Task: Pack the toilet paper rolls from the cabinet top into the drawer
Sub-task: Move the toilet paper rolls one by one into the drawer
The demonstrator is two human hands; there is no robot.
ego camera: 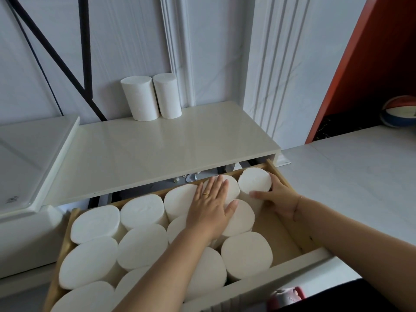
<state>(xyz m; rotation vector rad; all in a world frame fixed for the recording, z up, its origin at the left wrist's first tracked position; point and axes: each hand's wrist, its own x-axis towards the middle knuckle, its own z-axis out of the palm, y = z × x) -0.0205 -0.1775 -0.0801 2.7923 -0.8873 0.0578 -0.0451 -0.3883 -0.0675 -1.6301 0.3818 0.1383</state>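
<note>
In the open drawer (281,228), the left hand (210,204) is lying flat on the packed rolls (139,246) while the right hand (280,200) is curling round the corner roll (254,180). Pressing it straight down should seat it. Farther back, two rolls (144,97) are waiting on the cabinet top (157,149).

— Where are you looking from?

— I've got the one feed: a wide-angle camera worn on the person's head, facing forward and tilted down.

— How near is it?

— Close. I'm right above the open drawer (279,230), whose near left corner runs off the bottom edge. The left hand (211,206) and right hand (281,199) sit about mid-frame.

— And further off?

— The worktop (157,145) fills the middle. The wall (135,41) behind it takes the top, its lines splayed by the lens.
</note>
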